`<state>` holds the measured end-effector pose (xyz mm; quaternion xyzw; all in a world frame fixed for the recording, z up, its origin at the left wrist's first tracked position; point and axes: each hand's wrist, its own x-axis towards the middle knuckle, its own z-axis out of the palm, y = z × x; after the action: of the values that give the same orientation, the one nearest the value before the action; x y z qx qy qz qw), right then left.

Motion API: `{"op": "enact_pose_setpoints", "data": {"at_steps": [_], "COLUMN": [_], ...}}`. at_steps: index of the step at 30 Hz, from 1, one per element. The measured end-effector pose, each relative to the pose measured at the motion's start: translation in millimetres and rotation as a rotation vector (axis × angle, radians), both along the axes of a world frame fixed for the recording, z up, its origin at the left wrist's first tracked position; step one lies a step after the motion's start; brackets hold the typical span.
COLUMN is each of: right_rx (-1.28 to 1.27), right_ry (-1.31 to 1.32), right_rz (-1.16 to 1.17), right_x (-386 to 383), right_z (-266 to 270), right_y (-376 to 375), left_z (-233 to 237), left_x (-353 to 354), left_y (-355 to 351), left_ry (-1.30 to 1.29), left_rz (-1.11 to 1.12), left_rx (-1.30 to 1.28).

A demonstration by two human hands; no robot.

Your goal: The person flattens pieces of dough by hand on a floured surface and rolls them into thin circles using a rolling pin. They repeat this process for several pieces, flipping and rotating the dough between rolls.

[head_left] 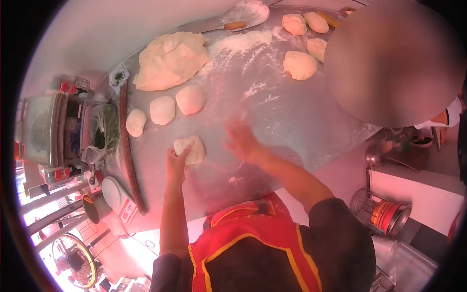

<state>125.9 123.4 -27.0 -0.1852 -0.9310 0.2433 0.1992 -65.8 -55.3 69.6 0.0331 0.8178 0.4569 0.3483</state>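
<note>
My left hand (176,163) grips the near left edge of a flattened piece of dough (196,152) on the metal table (160,190), its thumb lying across the top. To the right of that piece, my right hand (242,140) is above the table, apart from the dough and smeared by motion. Just beyond my left hand sit three rounded dough pieces: one at the left (136,122), one in the middle (162,110) and one at the right (190,100). A large slab of dough (170,63) lies farther back.
Loose flour (243,42) is spread near a wooden-handled tool (234,25). Several dough pieces (300,65) rest at the back right, beside a large blurred round patch. A long wooden stick (127,155) runs along the left edge, near a scale (116,197).
</note>
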Motion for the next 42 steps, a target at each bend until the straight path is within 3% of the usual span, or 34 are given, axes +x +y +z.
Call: {"op": "enact_pose_setpoints", "data": {"at_steps": [1, 3, 4, 5, 6, 7, 8, 9, 11, 14, 15, 17, 19, 20, 21, 23, 25, 26, 28, 30, 32, 35, 38, 42], "right_rx": [-0.177, -0.135, -0.062, -0.420, -0.753, -1.081, -1.371, -1.652, -1.747, -1.705, -1.655, -0.639, -0.139, -0.246, -0.350, -0.529, -0.393, -0.572, -1.670, -1.620, -1.656, -1.677, -1.280, -0.715], "right_ry": [-0.118, 0.155, 0.256, 0.131, 0.037, 0.076, 0.307, 0.559, 0.468, 0.434, 0.442, 0.000, -0.267, -0.252, -0.236, -0.017, 0.061, 0.064, 0.725, 0.568, 0.557, 0.329, 0.222, 0.228], "right_rz": [0.078, 0.093, 0.099, -0.042, -0.240, -0.303, -0.330, -0.300, -0.515, -0.613, -0.615, -0.550, -0.435, -0.457, -0.482, -0.673, -0.694, -0.649, -0.983, -0.924, -0.797, -0.728, -0.746, -0.681], "right_x": [-2, 4, 8, 0, -8, -12, -20, -22, -15, -3, 3, 18, 28, 36, 44, 28, 25, 25, -6, -9, 2, 19, 51, 7], "right_z": [26, 8, -14, -7, 0, 44, 48, 51, 72, 74, 65, -16, -7, 1, 24, 4, -4, -6, 41, 28, 46, 65, 46, 31], "right_y": [-24, -47, -55, -54, -53, -45, -41, -34, -10, 3, 8, 4, -12, -12, -12, -25, -28, -22, -17, -11, -3, 13, 28, 29], "left_z": [-13, -59, -74, -89, -83, -36, 5, -2, -26, -34, -45, -80, -131, -153, -139, -106, -92, -84, -75, -69, -65, -76, -49, -42], "left_x": [-2, -18, -17, -17, -5, 17, 38, 51, 61, 83, 76, 55, 42, 30, 43, 71, 77, 78, 74, 75, 77, 63, 50, 43], "left_y": [-4, -9, -2, 6, 21, 47, 65, 78, 82, 75, 81, 84, 100, 98, 96, 104, 105, 106, 106, 103, 107, 102, 96, 112], "left_ry": [-0.040, -0.118, -0.006, 0.112, 0.394, 0.384, 0.389, 0.636, 1.160, 1.048, 0.997, 0.866, 0.990, 1.049, 1.003, 0.932, 1.013, 1.003, 1.032, 0.988, 0.964, 0.976, 0.496, 0.523], "left_rz": [0.026, -0.009, -0.110, -0.201, -0.284, -0.363, -0.434, -0.611, -0.872, -1.128, -1.095, -1.023, -1.076, -1.093, -1.065, -0.993, -0.962, -0.891, -0.862, -0.839, -0.846, -0.843, -0.390, -0.529], "left_rx": [0.090, 0.199, 0.201, 0.203, 0.198, 0.165, 0.120, 0.222, 0.388, 0.303, 0.285, 0.214, 0.046, -0.061, -0.104, -0.193, -0.095, 0.009, 0.132, 0.158, 0.185, 0.227, 0.115, -0.010]}}
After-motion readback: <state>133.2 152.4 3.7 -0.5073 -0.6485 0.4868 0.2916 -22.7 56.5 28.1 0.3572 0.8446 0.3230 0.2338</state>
